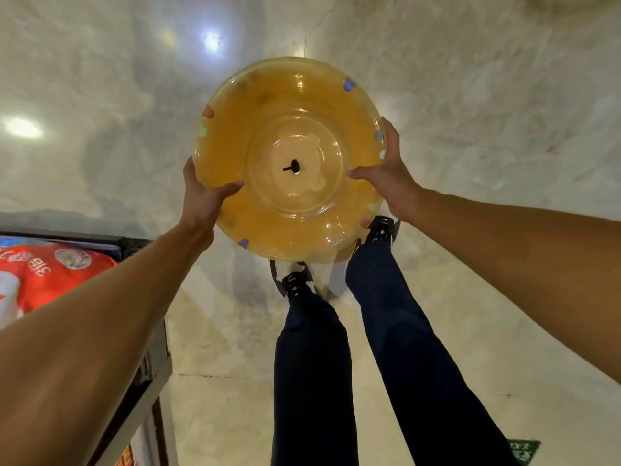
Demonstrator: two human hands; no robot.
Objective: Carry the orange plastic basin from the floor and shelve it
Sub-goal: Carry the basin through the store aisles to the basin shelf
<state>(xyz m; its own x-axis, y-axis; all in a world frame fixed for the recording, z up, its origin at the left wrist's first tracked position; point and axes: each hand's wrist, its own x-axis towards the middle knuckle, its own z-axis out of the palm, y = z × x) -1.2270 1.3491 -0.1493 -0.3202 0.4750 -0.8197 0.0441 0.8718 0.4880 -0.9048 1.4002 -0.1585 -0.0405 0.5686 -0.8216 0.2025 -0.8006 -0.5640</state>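
Observation:
The orange plastic basin (292, 109) is round and translucent, with small coloured marks around its rim and a dark spot at its centre. I hold it in front of me above the floor, its inside facing up towards me. My left hand (201, 193) grips the rim at the lower left, thumb inside the bowl. My right hand (389, 173) grips the rim on the right side, thumb also lying inside. Both arms are stretched forward.
A dark shelf unit (141, 371) stands at the lower left, with a red printed package (50, 277) lying on it. Pale glossy marble floor (470, 95) spreads all around. My legs (312, 364) and dark shoes are below the basin. A green sticker (524, 450) lies at the lower right.

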